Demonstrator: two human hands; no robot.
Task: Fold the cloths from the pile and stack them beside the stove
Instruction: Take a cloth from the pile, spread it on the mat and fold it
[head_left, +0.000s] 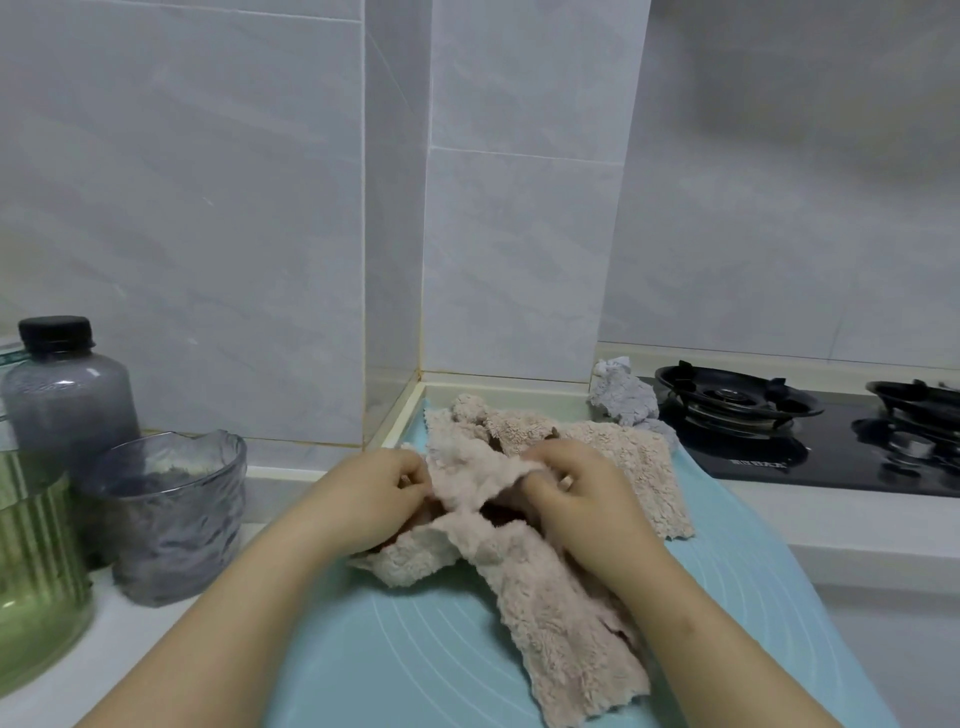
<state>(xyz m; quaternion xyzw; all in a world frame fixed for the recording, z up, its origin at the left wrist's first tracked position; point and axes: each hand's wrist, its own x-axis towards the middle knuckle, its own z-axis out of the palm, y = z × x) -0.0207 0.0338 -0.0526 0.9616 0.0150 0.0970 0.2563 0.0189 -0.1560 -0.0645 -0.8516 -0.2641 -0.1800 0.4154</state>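
Your left hand (374, 499) and right hand (576, 499) sit close together. Each has its fingers curled into the upper edge of one beige cloth (550, 618), pinching it so that it bunches between them. The cloth is lifted at your fingers and trails toward you across the turquoise mat (405, 660), twisted and not yet folded. Just behind your hands lies the pile (498, 421) of similar beige cloths, with one spread flatter to the right. A crumpled grey-blue cloth (623, 400) sits at the near edge of the stove (769, 431).

Trouble is likely to come from the fleece clinging to itself. If you lift before you find true corners, the fold will probably come out skewed. The pile cloth just behind your knuckles may also drag along. A wide sweep leftward could knock the tumbler (166, 514) or the bottle (67, 384).

The cloths are thick, nubby and limp, with wavy edges. The mat is smooth and printed with faint rings. The tumbler is rippled grey glass, and the stove top is glossy black.
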